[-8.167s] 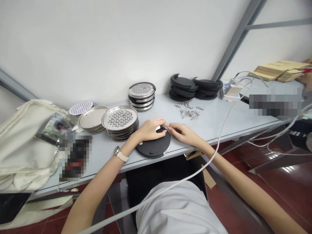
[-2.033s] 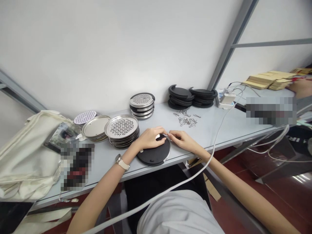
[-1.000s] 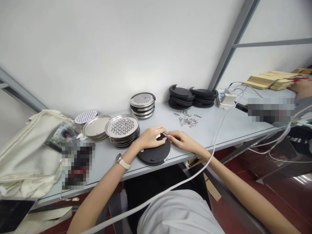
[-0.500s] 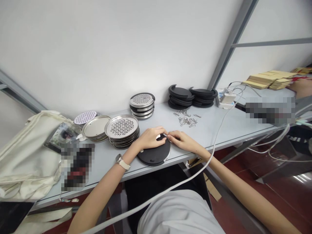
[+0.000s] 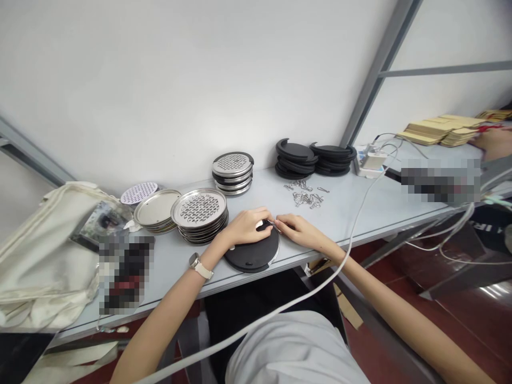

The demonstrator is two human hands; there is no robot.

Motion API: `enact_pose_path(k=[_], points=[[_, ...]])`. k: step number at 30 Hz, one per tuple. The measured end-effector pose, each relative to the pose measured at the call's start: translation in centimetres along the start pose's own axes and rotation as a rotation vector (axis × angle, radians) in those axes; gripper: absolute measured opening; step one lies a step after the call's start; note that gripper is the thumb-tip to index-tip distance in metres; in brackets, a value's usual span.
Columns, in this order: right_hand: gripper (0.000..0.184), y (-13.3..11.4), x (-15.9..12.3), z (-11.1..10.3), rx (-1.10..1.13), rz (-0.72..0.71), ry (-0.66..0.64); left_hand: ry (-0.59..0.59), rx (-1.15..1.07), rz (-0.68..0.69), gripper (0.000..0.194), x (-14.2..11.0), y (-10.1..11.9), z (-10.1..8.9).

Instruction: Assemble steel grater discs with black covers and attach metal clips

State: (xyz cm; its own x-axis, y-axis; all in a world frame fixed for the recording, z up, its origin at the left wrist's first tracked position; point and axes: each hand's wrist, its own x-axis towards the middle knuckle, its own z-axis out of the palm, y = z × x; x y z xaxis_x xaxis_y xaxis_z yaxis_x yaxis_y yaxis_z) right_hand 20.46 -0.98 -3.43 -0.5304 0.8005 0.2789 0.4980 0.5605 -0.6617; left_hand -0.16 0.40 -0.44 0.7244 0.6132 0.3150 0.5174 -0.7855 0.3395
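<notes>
A round black disc with a thin metal rim showing at its right lies flat near the table's front edge. Over its far side is my left hand, thumb and fingers pinched together near the rim. The tips of my right hand are also pinched, meeting the left fingertips at the disc's far right edge. Whatever small piece sits between them is too small and covered to name. Behind the hands lie several small metal clips. A stack of round metal grater plates stands left of my left hand.
Black ring-edged discs are stacked at the back, beside grater discs. Plain metal plates and a cream cloth bag lie left. A white cable crosses before my right forearm. Another person's hand is by yellow cardboard pieces.
My right fingers have drawn closer together at the disc's edge, and their tips have shifted slightly. My left hand and the disc stay in nearly the same place.
</notes>
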Motion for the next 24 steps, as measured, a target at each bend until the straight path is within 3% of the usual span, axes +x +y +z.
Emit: enact_pose_path(k=[24], points=[[0.037,-0.16,0.02,-0.12,0.041,-0.031,-0.036,-0.027,-0.036,-0.003,0.018,0.04,0.05,-0.12]])
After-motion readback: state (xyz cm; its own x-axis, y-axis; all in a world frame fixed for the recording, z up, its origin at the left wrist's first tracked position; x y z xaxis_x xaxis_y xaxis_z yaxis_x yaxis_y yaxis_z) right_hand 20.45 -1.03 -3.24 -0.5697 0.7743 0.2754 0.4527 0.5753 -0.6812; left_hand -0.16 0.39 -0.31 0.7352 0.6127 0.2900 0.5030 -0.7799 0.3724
